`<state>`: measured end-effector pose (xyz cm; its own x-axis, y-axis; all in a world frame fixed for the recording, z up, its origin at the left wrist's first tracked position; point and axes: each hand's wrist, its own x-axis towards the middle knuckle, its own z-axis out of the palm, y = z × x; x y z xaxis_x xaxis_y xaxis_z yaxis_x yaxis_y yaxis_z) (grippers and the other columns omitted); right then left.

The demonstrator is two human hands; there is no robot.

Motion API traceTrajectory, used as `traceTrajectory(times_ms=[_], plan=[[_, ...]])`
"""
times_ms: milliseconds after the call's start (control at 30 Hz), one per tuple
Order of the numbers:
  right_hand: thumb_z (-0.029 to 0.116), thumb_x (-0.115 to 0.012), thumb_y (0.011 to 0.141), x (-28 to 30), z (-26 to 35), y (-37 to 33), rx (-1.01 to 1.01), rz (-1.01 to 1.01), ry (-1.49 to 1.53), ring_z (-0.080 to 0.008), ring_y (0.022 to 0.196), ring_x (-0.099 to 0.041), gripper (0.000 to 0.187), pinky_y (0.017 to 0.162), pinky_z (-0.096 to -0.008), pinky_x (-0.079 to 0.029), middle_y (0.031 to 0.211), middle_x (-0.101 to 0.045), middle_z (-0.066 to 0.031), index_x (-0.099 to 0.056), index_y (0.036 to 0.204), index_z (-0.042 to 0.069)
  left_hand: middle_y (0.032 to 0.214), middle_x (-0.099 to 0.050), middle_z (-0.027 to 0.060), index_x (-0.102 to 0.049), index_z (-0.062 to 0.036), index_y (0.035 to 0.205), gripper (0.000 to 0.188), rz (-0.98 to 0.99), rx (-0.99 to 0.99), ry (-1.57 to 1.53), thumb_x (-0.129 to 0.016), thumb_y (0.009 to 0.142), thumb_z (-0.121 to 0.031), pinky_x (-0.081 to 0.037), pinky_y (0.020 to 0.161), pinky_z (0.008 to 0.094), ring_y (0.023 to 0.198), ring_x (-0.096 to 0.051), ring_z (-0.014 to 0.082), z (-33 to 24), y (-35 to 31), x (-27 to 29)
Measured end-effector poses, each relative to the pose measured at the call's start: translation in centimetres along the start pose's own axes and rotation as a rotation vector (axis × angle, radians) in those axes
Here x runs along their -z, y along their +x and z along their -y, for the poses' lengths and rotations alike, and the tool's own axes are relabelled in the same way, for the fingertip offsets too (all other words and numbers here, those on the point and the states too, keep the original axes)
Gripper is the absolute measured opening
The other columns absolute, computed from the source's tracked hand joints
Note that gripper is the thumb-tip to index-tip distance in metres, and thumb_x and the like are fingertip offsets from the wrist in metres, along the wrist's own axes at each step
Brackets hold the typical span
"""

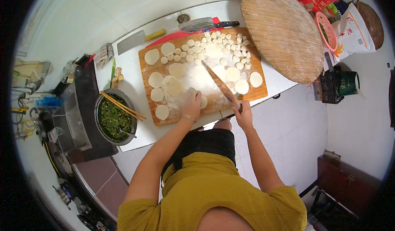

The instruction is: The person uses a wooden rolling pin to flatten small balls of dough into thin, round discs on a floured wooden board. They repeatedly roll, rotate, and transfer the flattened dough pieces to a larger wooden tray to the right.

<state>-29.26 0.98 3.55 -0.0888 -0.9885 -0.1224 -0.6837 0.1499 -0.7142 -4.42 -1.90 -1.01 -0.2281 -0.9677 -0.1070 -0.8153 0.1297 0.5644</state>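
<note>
My right hand (244,114) grips the near end of a tapered wooden rolling pin (219,83), which slants away to the left over the floured middle of a wooden board (251,92). My left hand (192,104) is down at the board's near side, in loose flour. Its fingers blur into the white, so I cannot tell what, if anything, they hold. A small dough round (203,102) lies just right of that hand. Flat dough wrappers (173,85) are spread over the left side, with others (242,86) at the right. Small cut dough pieces (236,50) crowd the far right.
At left stands a bowl of chopped green filling (114,120), with chopsticks (121,104) across it. A cleaver (131,42) and a slotted knife (197,25) lie behind the board. A large round wooden lid (284,33) overlaps the far right corner.
</note>
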Motion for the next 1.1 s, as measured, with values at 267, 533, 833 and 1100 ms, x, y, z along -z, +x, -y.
traceTrajectory(times_ms=[267,533,833,1100], plan=[[0.015,-0.069,0.080,0.2,-0.9,0.1,0.009,0.009,0.044,-0.0355,0.087,-0.055,0.031,0.075,-0.0408,-0.046,0.096,-0.053,-0.0178,-0.054,0.103,0.001,0.086,-0.063,0.0154,-0.060,-0.0060,0.089,0.011,0.060,0.535,-0.313,-0.060,0.078,-0.006,-0.049,0.076,0.0439,0.084,-0.061,0.0350,0.0,1.7,-0.2],[0.010,-0.069,0.080,0.4,-0.9,0.7,0.065,0.022,0.080,-0.0316,0.085,-0.052,0.030,0.077,-0.0386,-0.043,0.092,-0.051,-0.0158,-0.053,0.103,0.000,0.076,-0.061,0.0164,-0.059,-0.0061,0.080,0.006,-0.091,0.310,-0.449,-0.062,0.077,-0.010,-0.048,0.070,0.0443,0.076,-0.061,0.0336,2.4,4.1,0.8],[0.015,-0.068,0.081,0.4,-1.3,0.8,0.068,0.031,0.078,-0.0367,0.087,-0.054,0.030,0.076,-0.0411,-0.045,0.095,-0.051,-0.0181,-0.053,0.102,0.002,0.146,-0.032,0.0177,-0.036,-0.0016,0.136,0.060,-0.158,-0.078,0.156,-0.058,0.084,-0.024,-0.033,0.106,0.0431,0.132,-0.033,0.0380,3.5,5.6,0.0],[0.016,-0.070,0.078,0.8,-0.9,0.3,0.026,0.048,0.023,-0.0379,0.088,-0.055,0.031,0.074,-0.0418,-0.046,0.095,-0.053,-0.0180,-0.053,0.101,0.003,0.154,-0.013,0.0208,-0.019,-0.0003,0.146,0.080,0.209,-0.296,0.187,-0.055,0.087,-0.040,-0.013,0.116,0.0462,0.142,-0.014,0.0351,-0.8,1.3,-0.9]])
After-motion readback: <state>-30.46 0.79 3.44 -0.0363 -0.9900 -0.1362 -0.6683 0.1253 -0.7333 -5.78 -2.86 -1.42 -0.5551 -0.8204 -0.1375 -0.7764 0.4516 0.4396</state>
